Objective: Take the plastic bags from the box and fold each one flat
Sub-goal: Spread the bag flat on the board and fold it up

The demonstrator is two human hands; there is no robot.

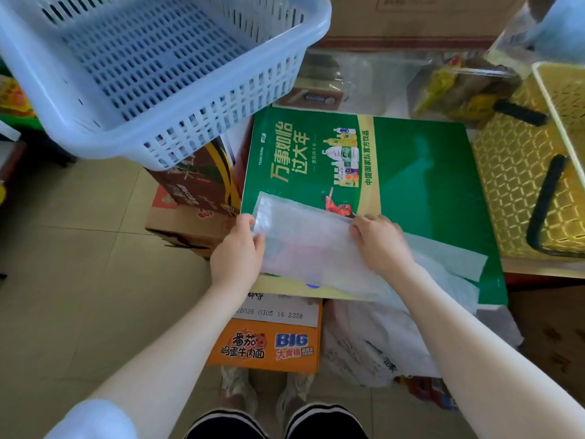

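Note:
A translucent white plastic bag (pixel 304 245) lies partly folded on a green printed board (pixel 421 182). My left hand (pixel 239 251) pinches the bag's left end between thumb and fingers. My right hand (pixel 378 240) has its fingers curled over the bag's upper edge and holds it down on the board. The bag's right part (pixel 456 258) trails flat past my right wrist toward the board's right edge. More crumpled white plastic bags (pixel 373 340) lie below the board's near edge, under my right forearm. An orange noodle carton (pixel 269 346) stands beneath the board.
A pale blue slotted basket (pixel 152 71) hangs over the upper left. A yellow shopping basket (pixel 525 185) with black handles stands at the right. Brown cartons (pixel 193 198) sit left of the board, clear wrapped goods (pixel 456 90) behind it. Tiled floor (pixel 79 264) spreads at the left.

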